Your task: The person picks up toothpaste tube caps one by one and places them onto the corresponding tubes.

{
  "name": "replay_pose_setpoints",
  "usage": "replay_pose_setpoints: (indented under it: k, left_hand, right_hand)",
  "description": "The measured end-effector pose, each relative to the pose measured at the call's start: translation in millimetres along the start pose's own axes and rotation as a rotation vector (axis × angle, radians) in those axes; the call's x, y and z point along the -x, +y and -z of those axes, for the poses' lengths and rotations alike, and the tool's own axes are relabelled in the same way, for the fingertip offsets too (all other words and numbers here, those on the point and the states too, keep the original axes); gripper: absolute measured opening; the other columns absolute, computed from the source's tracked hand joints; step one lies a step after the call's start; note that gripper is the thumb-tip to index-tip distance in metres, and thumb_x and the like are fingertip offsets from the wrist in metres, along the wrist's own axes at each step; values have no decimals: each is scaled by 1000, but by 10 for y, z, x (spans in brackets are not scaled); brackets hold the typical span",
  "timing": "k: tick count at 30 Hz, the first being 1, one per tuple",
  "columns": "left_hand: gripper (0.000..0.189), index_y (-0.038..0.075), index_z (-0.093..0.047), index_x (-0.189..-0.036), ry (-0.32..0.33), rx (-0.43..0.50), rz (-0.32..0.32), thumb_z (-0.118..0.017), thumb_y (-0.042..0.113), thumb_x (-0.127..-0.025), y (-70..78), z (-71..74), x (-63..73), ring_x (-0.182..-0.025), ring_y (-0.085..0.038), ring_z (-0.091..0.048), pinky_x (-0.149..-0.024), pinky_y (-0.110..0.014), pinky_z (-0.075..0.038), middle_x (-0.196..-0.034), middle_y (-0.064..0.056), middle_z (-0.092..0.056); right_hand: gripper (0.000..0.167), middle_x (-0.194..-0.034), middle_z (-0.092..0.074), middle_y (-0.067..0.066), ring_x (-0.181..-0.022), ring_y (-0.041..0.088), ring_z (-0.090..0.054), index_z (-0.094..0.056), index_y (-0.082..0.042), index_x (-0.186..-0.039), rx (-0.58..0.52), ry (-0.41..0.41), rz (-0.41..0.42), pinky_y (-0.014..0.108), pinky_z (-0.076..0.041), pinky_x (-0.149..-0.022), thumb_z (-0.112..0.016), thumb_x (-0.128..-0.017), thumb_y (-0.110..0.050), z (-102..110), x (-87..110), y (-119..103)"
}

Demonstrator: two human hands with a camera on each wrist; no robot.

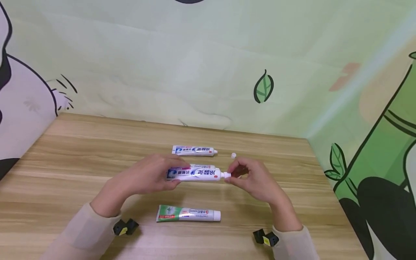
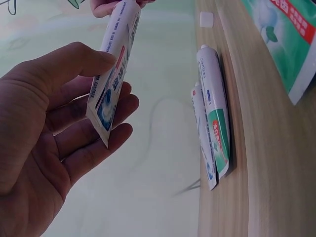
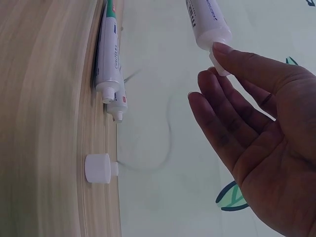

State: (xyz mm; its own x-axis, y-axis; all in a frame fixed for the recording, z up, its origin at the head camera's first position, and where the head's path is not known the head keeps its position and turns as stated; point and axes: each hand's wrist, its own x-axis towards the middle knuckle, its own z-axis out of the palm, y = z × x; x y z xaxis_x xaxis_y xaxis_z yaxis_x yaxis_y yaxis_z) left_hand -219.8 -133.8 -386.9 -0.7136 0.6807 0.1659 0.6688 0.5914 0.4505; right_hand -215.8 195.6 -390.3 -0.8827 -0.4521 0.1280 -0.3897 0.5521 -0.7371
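Observation:
My left hand (image 1: pixel 151 173) grips a white and blue toothpaste tube (image 1: pixel 201 174) by its flat end, thumb on one face and fingers behind, as the left wrist view shows. The tube is held level above the table, its nozzle end pointing right. At that end my right hand (image 1: pixel 251 177) pinches a small white cap (image 3: pixel 219 65) between thumb and index finger, and the cap sits at the nozzle. Its other fingers are loosely bent. Behind the held tube, mostly covered by it in the head view, lies a green and white toothpaste tube (image 2: pixel 215 98) with a bare nozzle.
A smaller uncapped toothpaste tube (image 1: pixel 194 150) lies farther back on the wooden table (image 1: pixel 97 144). Nearer me lies a capped green and white tube (image 1: pixel 188 213). A small cap (image 1: pixel 233 155) and a larger white cap (image 3: pixel 98 168) stand near the right hand. A printed backdrop (image 1: pixel 162 72) borders the table.

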Motion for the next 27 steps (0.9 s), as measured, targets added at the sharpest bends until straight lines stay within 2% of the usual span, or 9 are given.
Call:
replay_pose_setpoints:
  k: [10, 16, 21, 27]
  left_hand:
    - [40, 15, -74, -126, 11, 7, -13, -80, 19, -87, -16, 7, -5, -71, -3, -55, -63, -19, -48, -116, 0, -74]
    - [40, 15, -74, -126, 4, 34, 0, -80, 19, -87, -11, 14, 1, -76, -3, -58, -68, -20, -51, -116, 0, -74]
    - [40, 14, -74, -125, 21, 42, -13, -80, 17, -86, -21, 6, 6, -76, -4, -58, -68, -21, -52, -117, -1, -74]
    - [40, 15, -75, -126, 36, 27, -28, -81, 18, -86, -36, -4, -2, -84, -5, -61, -76, -25, -55, -121, 0, -74]
  right_hand:
    - [25, -95, -71, 0, -86, 17, -68, -69, -15, -98, -32, 13, 11, 28, -59, -79, -86, -83, -7, -12, -15, 10]
    - [26, -94, -70, 1, -86, 19, -68, -69, -14, -99, -75, 24, 16, 28, -58, -79, -87, -82, -5, -27, -10, 32]
    - [27, -94, -70, 2, -86, 19, -68, -69, -14, -99, -95, 37, 16, 26, -58, -77, -87, -82, -6, -34, -8, 51]
    - [26, -93, -71, 2, -85, 18, -68, -70, -15, -98, -110, 54, 40, 27, -57, -77, -88, -81, -7, -26, -11, 56]
